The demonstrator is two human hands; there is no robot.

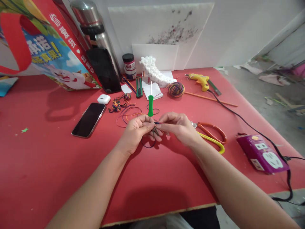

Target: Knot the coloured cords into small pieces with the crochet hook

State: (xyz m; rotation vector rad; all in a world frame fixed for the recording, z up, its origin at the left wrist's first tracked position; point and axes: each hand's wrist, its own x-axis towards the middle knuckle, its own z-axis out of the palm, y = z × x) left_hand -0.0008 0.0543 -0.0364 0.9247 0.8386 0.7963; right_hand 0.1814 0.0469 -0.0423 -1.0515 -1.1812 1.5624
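Note:
My left hand [143,126] pinches a small dark piece of cord [156,123] between thumb and forefinger. Close on its right, my right hand [176,125] grips the other end of the same cord with its fingertips. A loop of cord hangs below the fingers onto the red table, and its exact shape between the hands is partly hidden. Just beyond my hands lies a green-handled tool [150,106] with a thin metal shaft. Loose multicoloured cord [126,115] curls on the table past my left hand, beside a small knotted bundle [116,105].
Scissors [212,137] with red and yellow handles lie right of my right hand. Farther off are a cord ball [176,89], a yellow glue gun [199,80], a white folded-paper model [154,71] and a purple power box [262,153]. A phone [89,120] lies left.

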